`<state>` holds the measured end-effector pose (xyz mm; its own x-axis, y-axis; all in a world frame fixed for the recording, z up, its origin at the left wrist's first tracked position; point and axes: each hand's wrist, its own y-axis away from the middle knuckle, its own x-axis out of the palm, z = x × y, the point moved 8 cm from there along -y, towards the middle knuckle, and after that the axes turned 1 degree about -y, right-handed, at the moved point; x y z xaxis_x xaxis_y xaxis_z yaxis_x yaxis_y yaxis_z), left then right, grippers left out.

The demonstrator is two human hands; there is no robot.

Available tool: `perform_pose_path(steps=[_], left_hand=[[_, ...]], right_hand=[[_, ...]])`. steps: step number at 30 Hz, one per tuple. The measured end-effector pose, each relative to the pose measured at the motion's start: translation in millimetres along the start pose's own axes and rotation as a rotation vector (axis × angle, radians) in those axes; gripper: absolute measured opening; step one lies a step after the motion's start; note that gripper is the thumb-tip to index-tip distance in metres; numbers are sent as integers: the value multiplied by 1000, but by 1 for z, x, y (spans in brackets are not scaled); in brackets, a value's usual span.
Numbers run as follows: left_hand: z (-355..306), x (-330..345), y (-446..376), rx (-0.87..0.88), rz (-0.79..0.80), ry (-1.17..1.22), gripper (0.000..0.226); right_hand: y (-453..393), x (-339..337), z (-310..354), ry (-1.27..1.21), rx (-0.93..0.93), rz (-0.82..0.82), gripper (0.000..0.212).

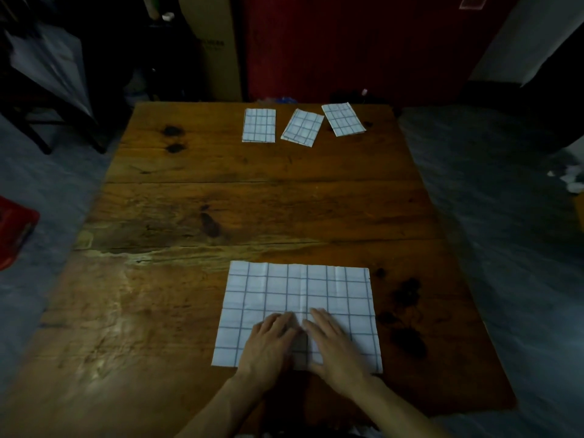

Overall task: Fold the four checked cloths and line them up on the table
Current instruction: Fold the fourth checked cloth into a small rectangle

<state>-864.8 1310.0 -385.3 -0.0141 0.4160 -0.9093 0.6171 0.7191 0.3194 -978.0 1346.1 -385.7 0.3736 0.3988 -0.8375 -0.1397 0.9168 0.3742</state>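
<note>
A large white cloth with a blue check (284, 292) lies flat near the front edge of the wooden table (189, 210). My left hand (271, 341) and my right hand (331, 339) press on its near middle, side by side, fingers straight and flat. Three small folded checked cloths sit in a row at the far edge: the left one (259, 125) lies straight, the middle one (302, 128) is tilted to the right, and the right one (343, 119) is tilted to the left.
Grey floor surrounds the table on both sides. A red box (14, 232) stands on the floor at the left. A dark red wall or door (347, 49) and a cardboard panel (218, 52) rise behind the table. White scraps (568, 180) lie on the floor at the right.
</note>
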Motion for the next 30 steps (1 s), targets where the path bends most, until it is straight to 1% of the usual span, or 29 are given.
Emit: perform_pose_path(steps=[3,8,13,16,20,23,26,28,30], left_hand=[[17,3,6,-4,-26,0,63],[51,7,30,-3,-72,23,65],[81,-4,55,-25,-151,12,63],[92,-8,61,-23,-158,18,59],[101,-10,65,-43,-131,15,56],[101,-13,68,-49,-130,8,53],[95,-14,71,-3,-136,16,48],[88,-14,72,43,-118,8,46],[82,-13,71,60,-101,-10,48]], right_hand=[[6,-1,-13,15,4,-21,80],[23,-2,-43,-66,93,-62,82],[43,2,-65,-105,140,-111,77],[54,1,-76,-155,189,-145,71],[64,1,-84,-193,243,-187,64],[69,-2,-88,-178,271,-196,60],[73,-5,-84,-101,301,-233,57],[74,-7,-73,-57,283,-257,52],[72,-3,-61,-49,251,-237,49]])
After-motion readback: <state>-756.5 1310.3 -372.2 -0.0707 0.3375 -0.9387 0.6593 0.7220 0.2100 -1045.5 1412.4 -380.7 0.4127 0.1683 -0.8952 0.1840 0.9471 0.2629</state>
